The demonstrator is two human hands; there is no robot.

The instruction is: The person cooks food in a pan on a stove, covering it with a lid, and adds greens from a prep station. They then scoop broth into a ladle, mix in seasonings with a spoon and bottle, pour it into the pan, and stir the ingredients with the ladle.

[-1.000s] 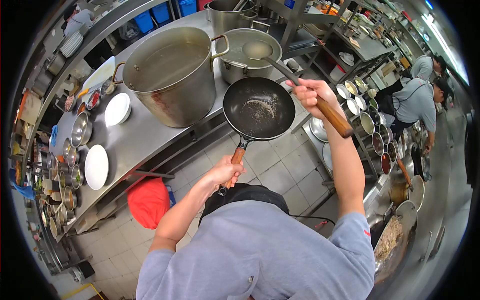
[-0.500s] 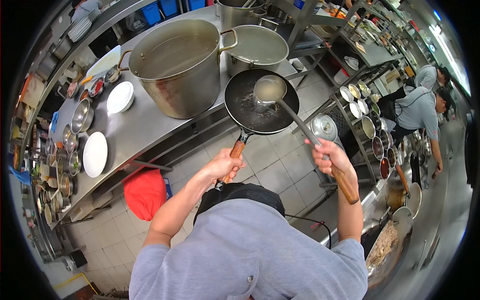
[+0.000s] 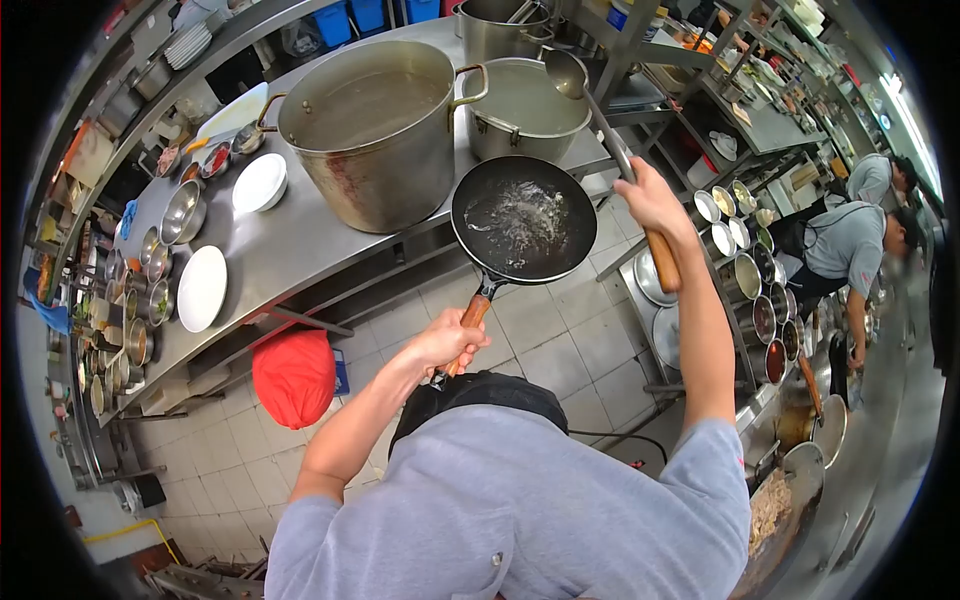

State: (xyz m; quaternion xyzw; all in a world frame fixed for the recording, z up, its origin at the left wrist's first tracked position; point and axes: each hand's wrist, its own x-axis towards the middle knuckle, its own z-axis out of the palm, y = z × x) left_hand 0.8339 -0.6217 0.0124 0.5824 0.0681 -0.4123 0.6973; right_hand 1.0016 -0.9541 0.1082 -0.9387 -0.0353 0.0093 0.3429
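My left hand (image 3: 452, 340) is wrapped round the wooden handle of a black frying pan (image 3: 500, 240), holding it out in front of me above the floor. Whitish liquid or residue is spread over the pan's bottom. In my right hand (image 3: 652, 198) is a long ladle (image 3: 610, 135) with a wooden grip. Its bowl hangs over the right rim of a pot of cloudy liquid (image 3: 530, 95); I cannot tell whether it touches. Left of that pot stands a larger stockpot (image 3: 375, 150) with brass-coloured handles, filled with brownish liquid.
The steel table (image 3: 245, 265) carries a white plate (image 3: 204, 290), stacked white bowls (image 3: 260, 183) and several metal bowls. A red bag (image 3: 294, 378) is below. At right are a rack of containers, two co-workers (image 3: 850, 240) and a wok (image 3: 790, 500) with food.
The ladle has lifted out of the pan and moved up and right to the pot of cloudy liquid. My left hand keeps its grip on the pan.
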